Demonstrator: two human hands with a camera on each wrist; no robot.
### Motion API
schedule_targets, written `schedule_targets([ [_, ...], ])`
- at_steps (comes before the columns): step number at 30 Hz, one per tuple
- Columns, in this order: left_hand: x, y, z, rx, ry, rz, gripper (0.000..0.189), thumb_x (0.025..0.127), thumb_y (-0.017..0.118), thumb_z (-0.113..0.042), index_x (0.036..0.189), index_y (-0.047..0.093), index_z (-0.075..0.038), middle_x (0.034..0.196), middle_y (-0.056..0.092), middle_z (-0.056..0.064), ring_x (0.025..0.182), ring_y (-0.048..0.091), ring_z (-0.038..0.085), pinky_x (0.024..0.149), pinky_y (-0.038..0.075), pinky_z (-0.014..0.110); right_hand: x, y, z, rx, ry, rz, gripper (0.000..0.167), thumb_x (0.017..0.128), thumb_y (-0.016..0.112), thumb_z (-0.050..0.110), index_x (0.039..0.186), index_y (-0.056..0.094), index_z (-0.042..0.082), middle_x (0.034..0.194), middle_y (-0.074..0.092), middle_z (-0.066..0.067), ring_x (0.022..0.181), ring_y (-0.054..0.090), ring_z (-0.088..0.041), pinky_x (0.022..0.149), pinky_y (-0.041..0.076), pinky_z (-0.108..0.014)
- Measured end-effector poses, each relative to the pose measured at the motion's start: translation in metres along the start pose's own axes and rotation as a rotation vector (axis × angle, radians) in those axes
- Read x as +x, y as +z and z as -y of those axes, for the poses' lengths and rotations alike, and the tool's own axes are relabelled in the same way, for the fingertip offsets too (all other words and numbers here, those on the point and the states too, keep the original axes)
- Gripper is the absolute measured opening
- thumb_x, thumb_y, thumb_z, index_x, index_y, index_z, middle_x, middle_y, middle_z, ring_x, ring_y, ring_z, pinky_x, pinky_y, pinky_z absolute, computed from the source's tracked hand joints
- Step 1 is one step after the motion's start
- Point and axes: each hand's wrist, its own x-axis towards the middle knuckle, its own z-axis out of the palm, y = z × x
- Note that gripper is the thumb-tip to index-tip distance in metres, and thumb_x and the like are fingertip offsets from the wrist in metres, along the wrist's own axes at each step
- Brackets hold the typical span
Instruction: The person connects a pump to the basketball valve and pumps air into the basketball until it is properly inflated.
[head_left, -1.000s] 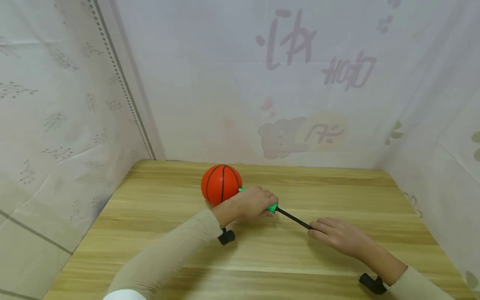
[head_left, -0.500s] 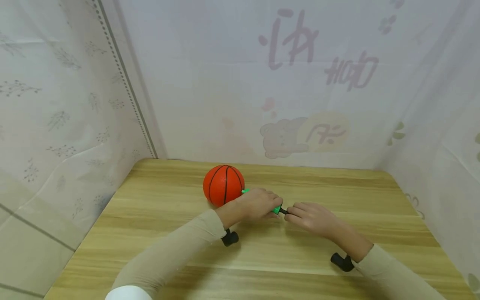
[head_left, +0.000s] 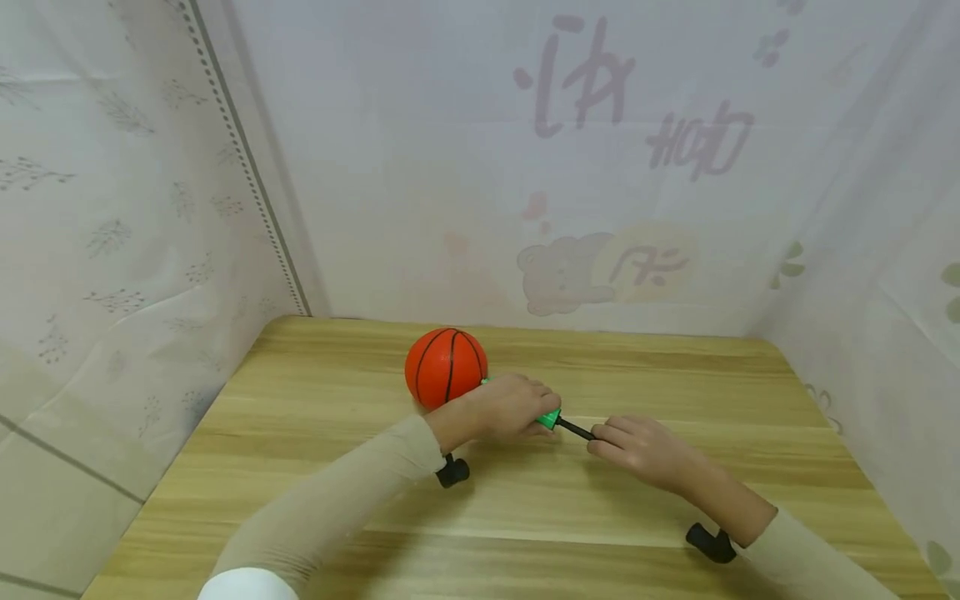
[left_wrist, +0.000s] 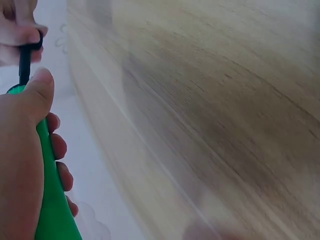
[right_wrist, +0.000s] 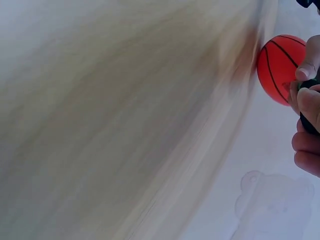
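Note:
A small orange basketball (head_left: 445,367) with black lines sits on the table. Against its right side lies the far end of a green hand pump (left_wrist: 54,215); whether a needle enters the ball is hidden. My left hand (head_left: 510,408) wraps round the green barrel, thumb along it near the rod end. Out of the barrel comes a black rod (head_left: 575,429), partly drawn out. Its black handle (left_wrist: 36,41) is gripped by the fingers of my right hand (head_left: 641,450). In the right wrist view the ball shows behind both hands.
The wooden table (head_left: 675,383) meets a pale printed curtain (head_left: 420,183) at its back edge, with more cloth at both sides. Black camera mounts (head_left: 452,472) hang under each wrist, close above the tabletop.
My right hand first slid the rod inward, up close to the green barrel, then drew it partly back out to the right. My left hand and the basketball stay nearly in place.

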Motion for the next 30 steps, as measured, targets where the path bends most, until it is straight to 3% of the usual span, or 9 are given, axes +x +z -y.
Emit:
schedule_targets([
  [9,-0.006,-0.002,0.005,0.0,-0.003,-0.024,0.027,0.102,0.061,-0.04,0.112,0.059,-0.015,0.099,0.061,-0.009,0.091,0.055,0.008,0.086,0.047,0.023,-0.031,-0.019,0.011,0.016,0.046,0.046,0.038,0.112,0.034,0.012,0.095,0.067,0.008,0.092,0.068,-0.002,0.073,0.06,-0.012,0.065,0.053,-0.022],
  [13,-0.005,-0.003,0.006,0.009,0.0,-0.018,0.027,0.102,0.06,-0.041,0.112,0.058,-0.016,0.097,0.06,-0.009,0.09,0.055,0.008,0.083,0.047,0.023,-0.036,-0.022,0.013,0.024,0.047,0.027,0.038,0.112,0.034,0.011,0.095,0.069,0.007,0.092,0.069,-0.003,0.073,0.062,-0.013,0.064,0.054,-0.022],
  [19,-0.002,-0.002,0.005,0.061,-0.018,-0.01,0.028,0.102,0.06,-0.042,0.105,0.055,-0.015,0.089,0.053,-0.009,0.083,0.052,0.007,0.076,0.044,0.021,-0.025,-0.015,0.005,0.01,0.032,0.018,0.035,0.112,0.037,0.012,0.095,0.067,0.008,0.091,0.069,-0.003,0.072,0.061,-0.013,0.063,0.053,-0.023],
  [30,0.006,0.0,0.0,0.072,-0.037,0.018,0.03,0.102,0.058,-0.046,0.105,0.054,-0.017,0.088,0.052,-0.011,0.083,0.051,0.006,0.073,0.044,0.02,0.013,0.007,-0.011,-0.034,-0.013,0.064,0.043,0.113,0.028,0.009,0.096,0.068,0.008,0.09,0.069,-0.002,0.073,0.06,-0.013,0.064,0.052,-0.023],
])
